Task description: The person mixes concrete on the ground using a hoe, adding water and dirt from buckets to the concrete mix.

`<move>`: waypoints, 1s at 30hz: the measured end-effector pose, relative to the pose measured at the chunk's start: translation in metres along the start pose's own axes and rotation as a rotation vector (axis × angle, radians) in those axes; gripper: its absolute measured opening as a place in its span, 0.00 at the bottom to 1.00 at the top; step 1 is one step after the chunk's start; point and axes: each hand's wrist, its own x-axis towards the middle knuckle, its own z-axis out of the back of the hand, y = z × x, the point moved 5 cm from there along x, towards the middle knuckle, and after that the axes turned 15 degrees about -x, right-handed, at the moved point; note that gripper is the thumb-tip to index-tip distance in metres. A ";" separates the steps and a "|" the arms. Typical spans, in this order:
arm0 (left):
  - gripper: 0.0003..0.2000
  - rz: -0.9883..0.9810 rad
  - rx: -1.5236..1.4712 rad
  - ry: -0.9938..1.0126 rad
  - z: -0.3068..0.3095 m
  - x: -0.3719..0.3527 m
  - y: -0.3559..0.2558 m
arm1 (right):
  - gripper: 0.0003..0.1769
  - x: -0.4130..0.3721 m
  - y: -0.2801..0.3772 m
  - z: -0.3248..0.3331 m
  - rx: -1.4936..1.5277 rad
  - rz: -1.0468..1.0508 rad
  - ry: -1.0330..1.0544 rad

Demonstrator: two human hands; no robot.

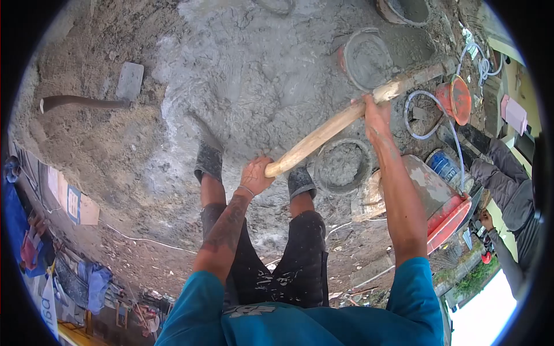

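Dirt grnd (pixel 156 222) — wet cement (pixel 259 75), hoe (pixel 83 102), bkts (pixel 366 164) — outdoors.

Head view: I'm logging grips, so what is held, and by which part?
A wooden handle: the left hand grips its near end, the right hand farther along its length.

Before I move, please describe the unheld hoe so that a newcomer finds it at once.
At picture left, brown sand borders wet mortar. The hoe lies there, blade at its right end. Its dark handle differs from the pale wooden shaft being held.
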 end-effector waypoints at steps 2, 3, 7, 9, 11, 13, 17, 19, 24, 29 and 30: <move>0.14 0.005 -0.074 0.110 0.002 -0.021 -0.019 | 0.18 -0.019 0.022 -0.017 -0.040 0.086 0.015; 0.14 0.074 -0.131 0.134 0.006 -0.033 -0.034 | 0.18 -0.023 0.025 -0.032 -0.033 0.081 0.035; 0.14 0.223 -0.325 0.157 0.024 -0.065 -0.079 | 0.18 -0.014 -0.003 -0.114 -0.132 -0.051 0.074; 0.15 0.311 -0.265 0.078 0.030 -0.071 -0.059 | 0.20 0.004 -0.044 -0.154 -0.222 -0.141 0.075; 0.16 0.421 -0.189 0.080 0.040 -0.089 -0.033 | 0.12 0.003 -0.106 -0.189 -0.323 -0.242 0.040; 0.18 0.476 -0.231 0.060 0.045 -0.116 -0.013 | 0.12 -0.023 -0.122 -0.212 -0.265 -0.279 0.036; 0.18 0.514 -0.144 0.089 0.060 -0.160 -0.009 | 0.12 -0.074 -0.154 -0.221 -0.289 -0.401 -0.002; 0.18 0.618 -0.116 0.176 0.068 -0.178 -0.014 | 0.13 -0.097 -0.171 -0.225 -0.251 -0.496 0.051; 0.20 0.787 -0.266 0.174 0.014 -0.252 -0.040 | 0.16 -0.174 -0.201 -0.189 -0.264 -0.464 0.240; 0.19 0.741 -0.449 0.244 -0.035 -0.232 -0.035 | 0.14 -0.165 -0.136 -0.225 -0.138 -0.341 0.547; 0.18 0.740 -0.399 0.121 -0.031 -0.219 -0.028 | 0.14 -0.156 -0.127 -0.246 -0.144 -0.322 0.573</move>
